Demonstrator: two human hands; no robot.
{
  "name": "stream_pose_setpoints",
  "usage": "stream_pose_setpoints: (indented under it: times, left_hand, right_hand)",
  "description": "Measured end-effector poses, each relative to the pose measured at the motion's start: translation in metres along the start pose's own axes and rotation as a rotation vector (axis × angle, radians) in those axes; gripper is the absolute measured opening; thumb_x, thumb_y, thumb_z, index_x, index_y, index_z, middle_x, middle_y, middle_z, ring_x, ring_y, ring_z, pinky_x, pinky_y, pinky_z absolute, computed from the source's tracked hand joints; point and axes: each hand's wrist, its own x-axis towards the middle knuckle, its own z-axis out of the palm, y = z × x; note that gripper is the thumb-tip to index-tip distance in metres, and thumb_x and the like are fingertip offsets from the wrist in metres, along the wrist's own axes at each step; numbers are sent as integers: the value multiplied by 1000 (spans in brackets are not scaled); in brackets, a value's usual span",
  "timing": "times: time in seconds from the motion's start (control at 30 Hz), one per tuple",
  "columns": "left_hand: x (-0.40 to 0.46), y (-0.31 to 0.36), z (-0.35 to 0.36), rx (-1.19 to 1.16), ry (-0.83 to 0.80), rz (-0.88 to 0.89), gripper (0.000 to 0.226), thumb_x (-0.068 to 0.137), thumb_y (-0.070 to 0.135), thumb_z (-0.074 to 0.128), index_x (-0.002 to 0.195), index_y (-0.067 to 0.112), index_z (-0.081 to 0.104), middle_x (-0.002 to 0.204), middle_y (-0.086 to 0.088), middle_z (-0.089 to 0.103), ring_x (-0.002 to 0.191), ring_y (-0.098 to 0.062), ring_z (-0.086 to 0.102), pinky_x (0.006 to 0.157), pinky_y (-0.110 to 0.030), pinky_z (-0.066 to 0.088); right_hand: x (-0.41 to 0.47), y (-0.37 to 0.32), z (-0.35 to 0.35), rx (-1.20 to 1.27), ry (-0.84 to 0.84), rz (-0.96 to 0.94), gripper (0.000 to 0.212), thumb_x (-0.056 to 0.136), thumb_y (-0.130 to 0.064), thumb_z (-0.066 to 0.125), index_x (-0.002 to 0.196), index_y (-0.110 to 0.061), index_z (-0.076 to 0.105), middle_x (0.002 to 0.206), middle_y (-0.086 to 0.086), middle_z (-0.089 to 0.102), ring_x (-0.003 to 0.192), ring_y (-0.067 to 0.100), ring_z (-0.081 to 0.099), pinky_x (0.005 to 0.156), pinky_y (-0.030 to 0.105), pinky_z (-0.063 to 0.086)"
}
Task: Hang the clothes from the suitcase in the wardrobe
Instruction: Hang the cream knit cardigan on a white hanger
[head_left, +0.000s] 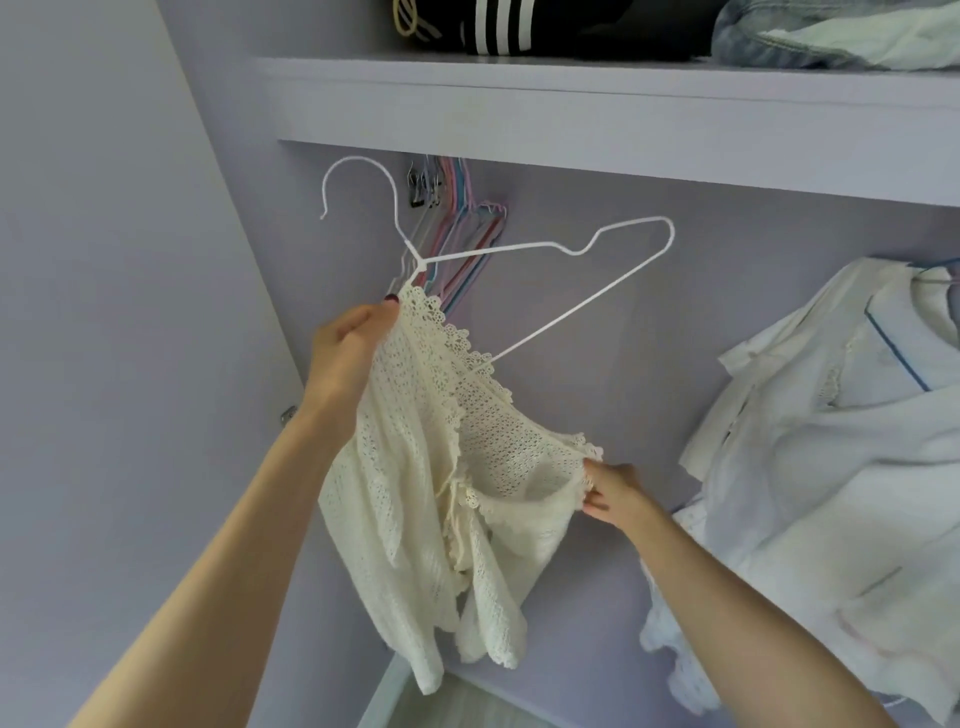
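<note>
Both hands stretch cream top onto tilted white hanger.

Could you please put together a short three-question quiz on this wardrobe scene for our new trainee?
1. True or false: the white wire hanger is already hooked on the rail.
2. Which hand has its grip on the cream lace top at the hanger's neck?
A. left hand
B. right hand
3. Fill in: the spare coloured hangers hang just under the ____.

Key:
1. False: its hook is free in the air.
2. A: the right hand holds the top's lower lace edge.
3. Shelf.
</note>
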Motion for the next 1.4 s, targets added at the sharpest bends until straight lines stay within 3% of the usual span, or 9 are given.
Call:
stream_pose_setpoints:
  times: [0.13,0.23,0.33,0.57,0.73,0.93,1.1,1.3,1.4]
  left_hand:
    - [2,-9,-2,15,1,-46,8,86,28,61,92,26,67,110,2,64,117,-17,53,110,-42,34]
    - [1,-13,2,79,-43,-54,15,87,28,61,101,24,66,113,3,61,114,-14,51,104,-32,34]
    - [0,-19,2,179,-100,-32,15,88,28,60,102,25,64,108,6,58,107,-11,48,94,-29,32]
    - [-4,-38,14,401,-193,23,22,90,26,59,102,12,70,98,2,64,98,-14,55,87,-23,33]
    - [-5,-46,21,446,-210,25,21,90,28,58,96,13,71,95,3,65,98,-16,57,86,-24,34]
    - [-12,-50,35,462,-272,63,20,91,27,57,93,13,71,93,4,65,96,-13,56,90,-23,36]
    - [-15,-52,39,550,-296,99,22,92,28,55,94,13,71,91,6,64,95,-13,56,88,-23,37]
    - [-14,-59,47,641,-238,146,24,94,30,52,93,14,70,97,-4,72,95,-20,63,87,-26,45]
    - [-10,-62,47,707,-211,169,24,94,30,51,82,16,66,74,-7,68,68,-23,60,69,-23,41]
  right_hand:
    - [0,-20,-37,338,-78,59,17,98,-8,46,114,-4,48,115,20,48,120,33,49,91,47,46]
    - [-1,-29,-47,453,-94,54,19,98,-5,36,89,-4,53,93,14,57,96,23,59,81,37,47]
    - [0,-42,-56,392,-51,-11,28,92,-3,31,75,-4,54,58,8,61,56,18,63,55,26,52]
    - [-14,-69,-73,266,-14,-160,17,82,7,57,76,-8,61,67,8,63,60,21,60,60,31,49]
    - [-15,-69,-85,236,12,-187,18,83,12,56,74,-4,59,46,2,63,45,16,63,60,31,48]
    - [-17,-68,-83,193,95,-259,13,81,-19,71,80,-12,61,111,12,65,102,27,62,95,41,49]
    - [-35,-80,-81,188,166,-314,18,83,-24,70,73,-19,55,113,7,64,110,21,58,100,39,43]
    - [-76,-93,-53,102,180,-565,29,88,-24,64,94,4,68,81,15,69,73,26,66,69,38,53]
    - [-93,-97,-44,125,183,-721,40,88,-22,63,49,-17,63,46,-7,37,43,11,31,49,25,29]
